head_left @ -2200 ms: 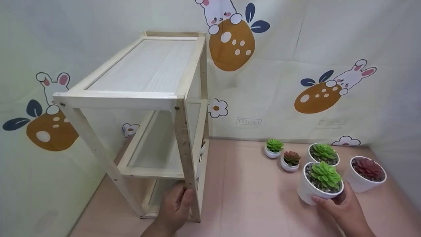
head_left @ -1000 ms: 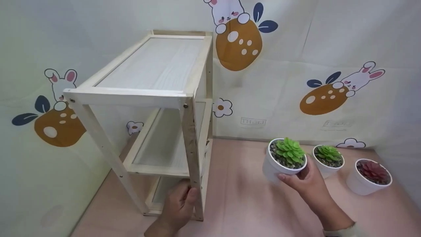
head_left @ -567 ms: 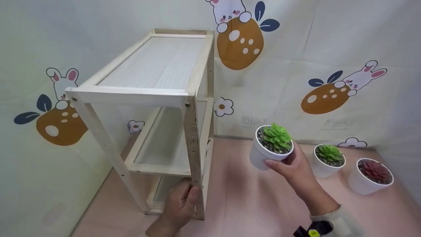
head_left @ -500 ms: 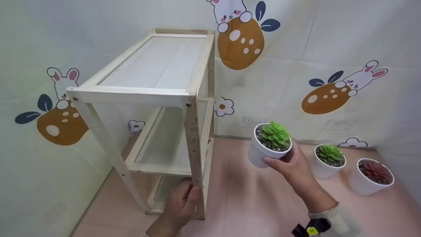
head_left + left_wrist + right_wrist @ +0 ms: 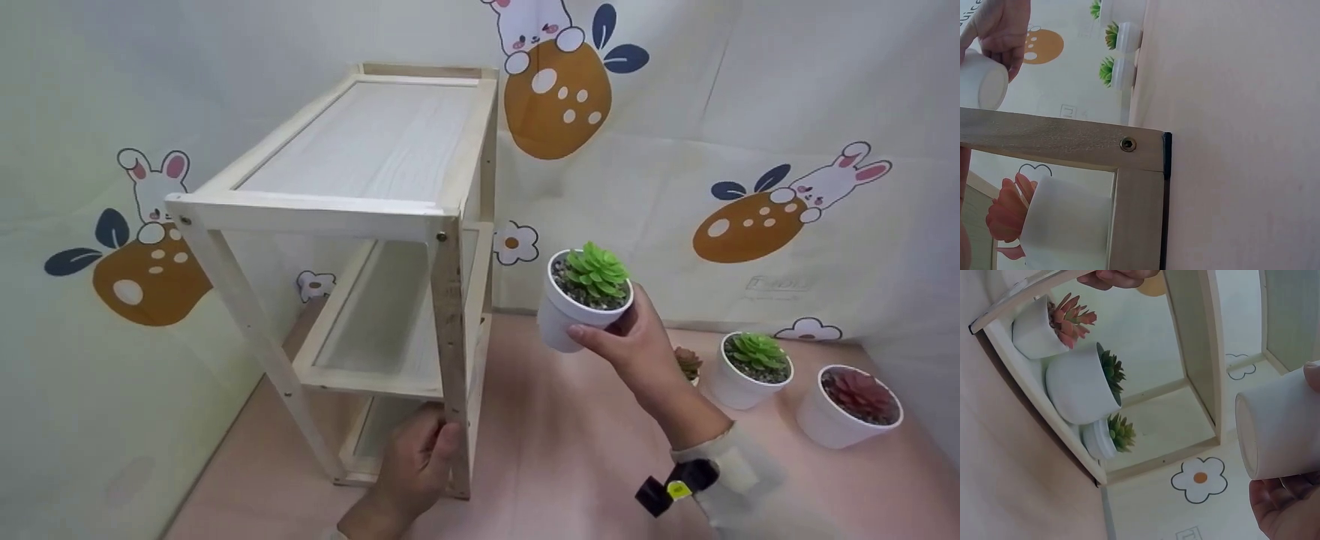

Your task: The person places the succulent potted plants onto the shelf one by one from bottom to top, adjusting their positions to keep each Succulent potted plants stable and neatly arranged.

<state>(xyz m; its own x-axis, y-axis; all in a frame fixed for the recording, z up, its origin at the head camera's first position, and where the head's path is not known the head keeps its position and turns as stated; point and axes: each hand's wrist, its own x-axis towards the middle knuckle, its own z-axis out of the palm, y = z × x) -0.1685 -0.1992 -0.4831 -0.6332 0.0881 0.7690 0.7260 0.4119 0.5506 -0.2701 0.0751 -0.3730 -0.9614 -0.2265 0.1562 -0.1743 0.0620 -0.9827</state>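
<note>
My right hand holds a white pot with a green artificial succulent, raised off the table and tilted, just right of the wooden shelf. Its thumb lies on the near side below the rim; the other fingers are mostly hidden behind the pot. In the right wrist view the pot's underside shows. My left hand grips the shelf's front right post low down, below the middle board. On the bottom board stand three potted succulents: a reddish one, a dark green one and a small green one.
At the right of the table are a white pot with a green succulent, a white pot with a dark red one and a small reddish one partly behind my right arm. A printed cloth hangs behind.
My right hand has lifted the green succulent's pot from the group at the right and carried it up and left toward the shelf. The left hand keeps its grip on the post.
</note>
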